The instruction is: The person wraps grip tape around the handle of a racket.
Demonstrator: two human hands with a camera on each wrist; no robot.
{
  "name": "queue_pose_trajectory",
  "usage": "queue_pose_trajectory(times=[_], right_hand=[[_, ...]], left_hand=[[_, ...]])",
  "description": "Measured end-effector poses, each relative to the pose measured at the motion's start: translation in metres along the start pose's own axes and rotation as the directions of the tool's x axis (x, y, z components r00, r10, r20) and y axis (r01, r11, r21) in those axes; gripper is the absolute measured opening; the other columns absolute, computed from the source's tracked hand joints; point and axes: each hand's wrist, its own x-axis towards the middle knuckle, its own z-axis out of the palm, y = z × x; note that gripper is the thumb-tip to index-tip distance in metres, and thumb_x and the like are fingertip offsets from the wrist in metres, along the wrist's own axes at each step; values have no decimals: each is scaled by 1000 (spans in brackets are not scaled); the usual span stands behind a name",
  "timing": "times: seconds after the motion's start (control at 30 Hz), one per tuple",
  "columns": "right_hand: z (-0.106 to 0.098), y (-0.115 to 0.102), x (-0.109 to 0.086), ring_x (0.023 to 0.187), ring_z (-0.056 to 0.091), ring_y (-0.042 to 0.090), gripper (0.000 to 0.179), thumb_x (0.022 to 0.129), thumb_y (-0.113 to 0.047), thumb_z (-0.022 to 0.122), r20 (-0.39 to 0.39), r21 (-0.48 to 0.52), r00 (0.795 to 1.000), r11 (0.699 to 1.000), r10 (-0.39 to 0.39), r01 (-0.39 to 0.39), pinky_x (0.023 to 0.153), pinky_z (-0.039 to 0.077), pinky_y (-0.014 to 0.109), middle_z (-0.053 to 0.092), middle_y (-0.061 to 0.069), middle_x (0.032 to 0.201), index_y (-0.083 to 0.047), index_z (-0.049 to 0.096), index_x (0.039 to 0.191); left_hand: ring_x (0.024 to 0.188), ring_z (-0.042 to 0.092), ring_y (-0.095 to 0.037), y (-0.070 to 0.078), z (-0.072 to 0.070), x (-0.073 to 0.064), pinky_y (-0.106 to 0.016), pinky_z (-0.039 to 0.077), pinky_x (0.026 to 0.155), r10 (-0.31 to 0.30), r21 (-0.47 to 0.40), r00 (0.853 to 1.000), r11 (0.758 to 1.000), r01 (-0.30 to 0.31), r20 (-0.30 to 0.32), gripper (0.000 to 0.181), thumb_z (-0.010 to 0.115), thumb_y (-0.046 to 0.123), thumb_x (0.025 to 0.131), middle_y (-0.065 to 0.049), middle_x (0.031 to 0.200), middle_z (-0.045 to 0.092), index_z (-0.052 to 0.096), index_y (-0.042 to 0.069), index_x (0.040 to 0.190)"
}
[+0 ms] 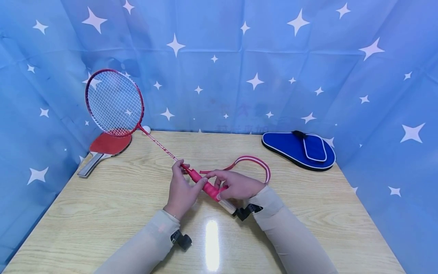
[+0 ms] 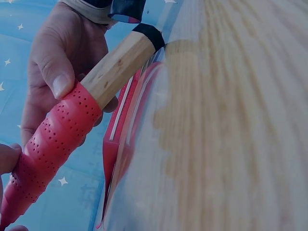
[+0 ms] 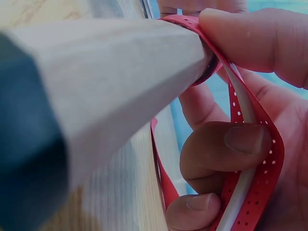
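A red badminton racket (image 1: 161, 145) slants across the head view, its strung head raised at upper left. My left hand (image 1: 183, 192) holds it around the top of the handle, thumb against the wrapped part. Red perforated grip tape (image 2: 53, 137) winds around the upper handle in overlapping turns. Below it the wooden handle (image 2: 118, 67) is bare, down to a black butt end (image 2: 150, 36). My right hand (image 1: 239, 184) pinches the tape at the lowest turn; its thumb presses there, and fingers curl over the loose strip (image 3: 269, 159). The strip's tail (image 1: 253, 158) loops onto the table.
A red table tennis paddle (image 1: 111, 144) lies at the table's back left, partly behind the racket head. Close by is a white ball (image 1: 146, 129). A blue paddle case (image 1: 287, 146) lies at the back right. Blue starred curtain (image 1: 219, 76) surrounds the wooden table (image 1: 102, 213).
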Motion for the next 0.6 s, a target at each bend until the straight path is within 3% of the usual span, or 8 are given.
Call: queue_pose_trajectory(times=[0.3, 0.6], right_hand=[[-1, 4, -1, 108, 70, 21, 85, 93, -5, 74, 67, 152, 998, 988, -2, -9, 90, 58, 38, 74, 0, 117, -34, 38, 164], [-1, -1, 0, 98, 69, 21, 70, 90, -13, 82, 12, 69, 1000, 998, 13, -14, 92, 55, 40, 71, -4, 114, -39, 52, 148]], left_hand=[[122, 53, -30, 0, 0, 0, -44, 48, 91, 19, -26, 1000, 999, -19, -3, 98, 89, 23, 85, -17, 144, 51, 24, 5, 156], [122, 52, -30, -2, 0, 0, -43, 48, 92, 22, -11, 1000, 1000, -22, -1, 99, 89, 23, 84, -17, 145, 51, 24, 4, 157]])
